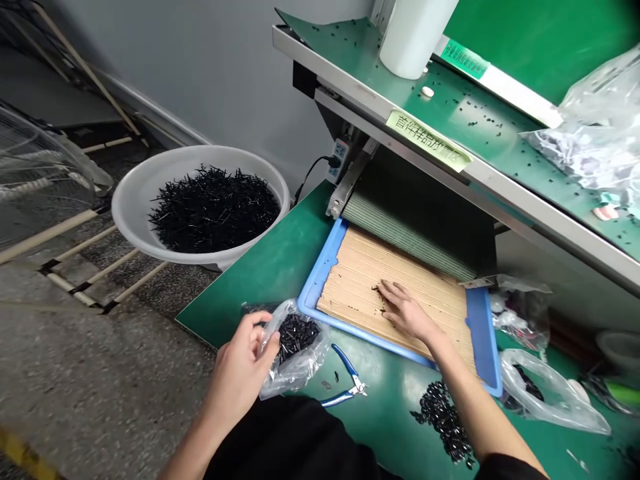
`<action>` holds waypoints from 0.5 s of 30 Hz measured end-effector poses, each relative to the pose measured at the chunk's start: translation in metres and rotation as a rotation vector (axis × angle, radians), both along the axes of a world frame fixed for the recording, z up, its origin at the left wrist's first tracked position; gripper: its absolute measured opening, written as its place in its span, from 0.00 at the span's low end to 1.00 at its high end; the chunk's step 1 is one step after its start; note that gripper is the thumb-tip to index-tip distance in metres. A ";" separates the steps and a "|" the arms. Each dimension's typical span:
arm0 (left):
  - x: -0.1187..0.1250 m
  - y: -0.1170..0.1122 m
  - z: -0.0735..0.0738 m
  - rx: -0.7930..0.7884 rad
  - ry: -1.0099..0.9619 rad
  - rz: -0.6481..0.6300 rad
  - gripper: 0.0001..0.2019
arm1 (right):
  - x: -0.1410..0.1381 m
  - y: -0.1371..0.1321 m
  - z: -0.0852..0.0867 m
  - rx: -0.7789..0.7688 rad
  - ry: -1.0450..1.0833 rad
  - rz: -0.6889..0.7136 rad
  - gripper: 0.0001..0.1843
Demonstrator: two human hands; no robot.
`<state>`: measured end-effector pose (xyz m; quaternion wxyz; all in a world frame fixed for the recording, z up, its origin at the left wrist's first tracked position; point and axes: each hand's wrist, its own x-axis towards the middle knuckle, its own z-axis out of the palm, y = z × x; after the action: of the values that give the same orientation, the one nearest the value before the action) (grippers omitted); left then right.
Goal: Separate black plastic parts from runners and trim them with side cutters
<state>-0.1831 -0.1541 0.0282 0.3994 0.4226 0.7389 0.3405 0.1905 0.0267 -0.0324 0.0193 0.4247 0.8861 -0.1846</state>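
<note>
My left hand (241,373) is shut on the neck of a clear plastic bag (295,353) holding many small black components. My right hand (406,312) rests palm-down on a ridged cardboard board (390,300), fingers apart and holding nothing. A few small black parts (378,291) lie just beyond its fingertips. The board sits in a blue plastic tray (483,333). Between my hands and nearer me lie blue-handled side cutters (346,380) on the green mat, and a loose heap of black components (443,420) lies below my right forearm.
A white plastic basin (135,213) of black pin-like parts stands left of the green-matted bench (265,280). A metal-edged green shelf (475,113) with scattered black parts overhangs the tray. A plastic bag (550,397) lies at right; the concrete floor drops away left.
</note>
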 end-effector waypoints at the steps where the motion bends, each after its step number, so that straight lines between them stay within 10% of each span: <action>1: 0.001 0.001 0.000 -0.005 0.002 0.000 0.15 | 0.001 0.003 -0.003 0.000 -0.008 0.044 0.36; 15: 0.000 0.007 -0.005 -0.007 0.006 0.008 0.20 | -0.043 0.022 -0.008 -0.069 0.122 -0.055 0.12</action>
<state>-0.1833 -0.1467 0.0236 0.3973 0.4193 0.7430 0.3381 0.1472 0.0484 -0.0404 -0.0253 0.4361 0.8666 -0.2410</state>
